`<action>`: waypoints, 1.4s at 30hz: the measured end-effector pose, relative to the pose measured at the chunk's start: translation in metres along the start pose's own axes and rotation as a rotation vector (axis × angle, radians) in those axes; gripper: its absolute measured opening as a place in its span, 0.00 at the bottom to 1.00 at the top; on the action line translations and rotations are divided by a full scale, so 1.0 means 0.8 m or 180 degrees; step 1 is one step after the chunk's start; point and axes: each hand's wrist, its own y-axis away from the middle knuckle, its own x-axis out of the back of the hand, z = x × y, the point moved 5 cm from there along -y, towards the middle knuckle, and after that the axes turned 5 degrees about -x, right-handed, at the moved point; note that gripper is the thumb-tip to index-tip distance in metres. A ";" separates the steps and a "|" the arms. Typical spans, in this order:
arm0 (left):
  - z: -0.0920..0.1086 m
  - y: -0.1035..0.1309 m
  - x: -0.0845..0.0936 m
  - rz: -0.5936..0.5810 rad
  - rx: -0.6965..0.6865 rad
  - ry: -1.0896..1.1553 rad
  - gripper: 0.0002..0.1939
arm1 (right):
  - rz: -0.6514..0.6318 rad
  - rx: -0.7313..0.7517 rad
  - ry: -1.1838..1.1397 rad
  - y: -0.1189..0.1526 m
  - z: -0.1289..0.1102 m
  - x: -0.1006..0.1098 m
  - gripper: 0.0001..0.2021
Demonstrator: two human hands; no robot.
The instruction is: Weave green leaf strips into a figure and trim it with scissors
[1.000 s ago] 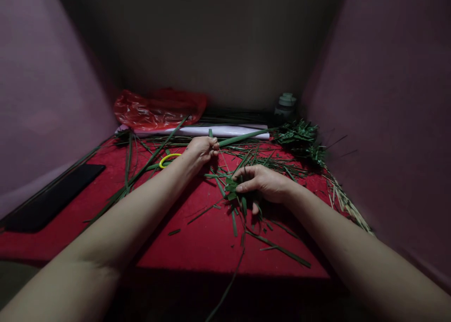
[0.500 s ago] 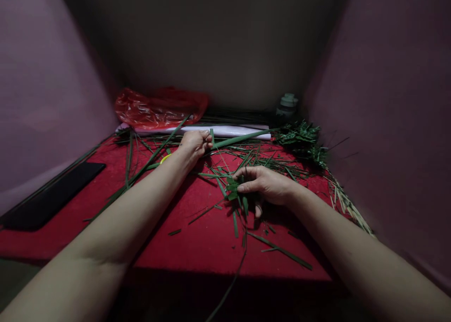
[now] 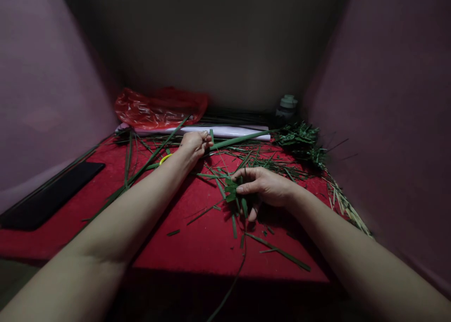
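My left hand [image 3: 196, 143] is closed in a pinch near the back of the table, with a short green leaf strip [image 3: 212, 136] at its fingertips. A thin fibre runs from there toward my right hand [image 3: 262, 186]. Between the right thumb and fingers is a folded green leaf piece [image 3: 230, 189], its lobes pointing left. A long thin stem [image 3: 234, 284] hangs below the right hand past the table's front edge. Just behind my left forearm shows a yellow handle loop [image 3: 165, 159], partly hidden.
Leaf scraps [image 3: 268, 162] litter the red tablecloth [image 3: 197, 237]. At the back lie a red plastic bag [image 3: 160, 108] and a white roll [image 3: 225, 132]. A bottle [image 3: 287, 106] stands behind a bundle of green woven leaves [image 3: 299, 141]. A black flat slab [image 3: 52, 197] lies left.
Both hands stay almost in place. The right fingers have shifted slightly, and the leaf piece in them has turned a little.
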 end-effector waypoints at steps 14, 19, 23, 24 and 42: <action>0.079 0.135 -0.022 -0.1224 -0.1615 -0.1367 0.04 | 0.0265 0.0316 -0.0437 0.001 -0.014 0.017 0.15; 0.060 0.170 -0.010 -0.1404 -0.1070 -0.1889 0.01 | 0.0374 0.0471 -0.0560 0.002 -0.017 0.021 0.16; 0.029 0.152 -0.015 -0.1838 -0.0040 -0.1127 0.08 | 0.0270 0.0457 -0.0426 0.001 -0.015 0.013 0.14; 0.023 0.148 -0.019 -0.1973 0.0170 -0.0926 0.09 | 0.0218 0.0436 -0.0411 0.000 -0.014 0.011 0.13; 0.001 0.130 -0.028 -0.1649 -0.0010 -0.0531 0.04 | -0.0095 0.0031 -0.0384 -0.005 -0.001 0.000 0.13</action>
